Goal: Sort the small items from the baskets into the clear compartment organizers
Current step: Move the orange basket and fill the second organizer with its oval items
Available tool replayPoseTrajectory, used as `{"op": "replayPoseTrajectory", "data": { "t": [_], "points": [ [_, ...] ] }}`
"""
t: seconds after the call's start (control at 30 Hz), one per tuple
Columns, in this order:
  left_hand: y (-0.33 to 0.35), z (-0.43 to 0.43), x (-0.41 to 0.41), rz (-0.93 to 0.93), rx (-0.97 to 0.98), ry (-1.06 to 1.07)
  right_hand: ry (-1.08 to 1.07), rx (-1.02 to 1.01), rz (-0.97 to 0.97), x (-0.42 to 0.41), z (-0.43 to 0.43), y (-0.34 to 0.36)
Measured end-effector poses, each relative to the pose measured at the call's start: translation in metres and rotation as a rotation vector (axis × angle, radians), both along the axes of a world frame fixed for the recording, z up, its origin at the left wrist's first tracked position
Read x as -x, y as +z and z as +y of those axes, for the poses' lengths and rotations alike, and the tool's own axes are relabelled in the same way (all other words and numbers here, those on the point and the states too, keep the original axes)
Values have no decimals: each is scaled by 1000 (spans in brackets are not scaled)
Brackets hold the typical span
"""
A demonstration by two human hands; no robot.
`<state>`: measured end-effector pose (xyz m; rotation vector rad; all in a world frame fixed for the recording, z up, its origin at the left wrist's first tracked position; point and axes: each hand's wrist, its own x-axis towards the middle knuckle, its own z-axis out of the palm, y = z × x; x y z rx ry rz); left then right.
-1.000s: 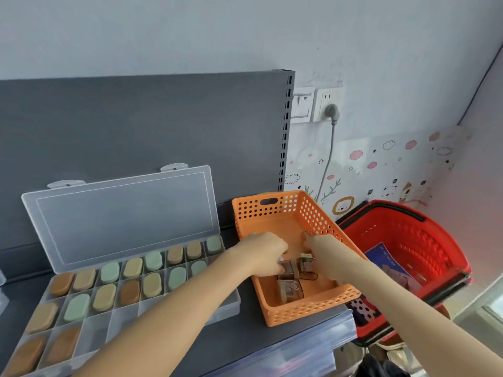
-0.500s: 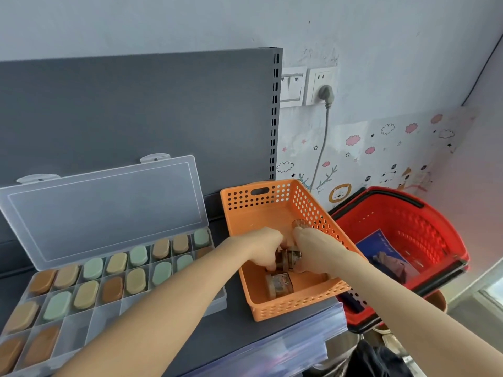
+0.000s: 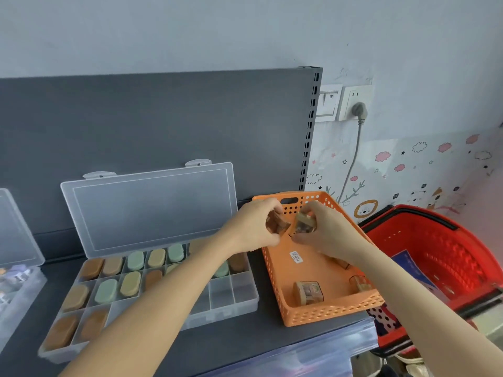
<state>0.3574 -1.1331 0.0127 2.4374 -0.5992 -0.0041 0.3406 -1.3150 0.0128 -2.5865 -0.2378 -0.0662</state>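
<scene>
Orange basket (image 3: 321, 314): sits on the dark shelf (image 3: 245, 346) just right of the clear organizer, so a hand only has to swing across to drop things in.
Left hand (image 3: 253, 227): raised over the basket's far end, fingers curled round a small brown piece (image 3: 276, 225).
Right hand (image 3: 329, 236): close beside the other, pinching a second piece (image 3: 304, 223). The two pieces nearly meet, as if being compared or pulled apart; I cannot tell which.
Left in the basket: one loose piece (image 3: 309, 292) near the front wall, another (image 3: 360, 282) partly behind the right forearm, and a white sticker (image 3: 296, 257) on the floor.
Clear organizer (image 3: 239, 308): its lid (image 3: 149, 205) leans open against the grey back panel (image 3: 163, 118), leaving the compartments free to reach. Most hold oval brown, green or yellow blocks, one to a cell.
Empty compartments (image 3: 234, 288): at the front right corner, nearest the basket, so to my eye the likely home for the two held pieces.
Second organizer (image 3: 19, 284): at the left edge, also open; contents too blurred to name.
Red basket (image 3: 449, 257): lower down, past the shelf's right end, with something blue inside.
Stage: picking up is done for these two, I'd say; carrying them left comes next.
</scene>
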Motion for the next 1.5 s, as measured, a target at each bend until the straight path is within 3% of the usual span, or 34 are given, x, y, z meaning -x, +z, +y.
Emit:
{"op": "replayPoseTrajectory", "data": {
  "t": [0.33, 0.63, 0.93, 1.23, 1.5],
  "points": [
    [-7, 99, 47, -60, 84, 189, 195, -406, 183, 24, 96, 2],
    [-27, 185, 99, 12, 147, 347, 325, -562, 358, 45, 170, -22],
    [-42, 250, 132, 81, 60, 386, 383, -339, 181, 59, 218, -43],
    [-48, 252, 133, 179, 20, 319, 452, -82, 99, 66, 235, -61],
    [-58, 252, 132, 238, -150, 254, 495, 125, 74, 66, 234, -69]
  ]
}}
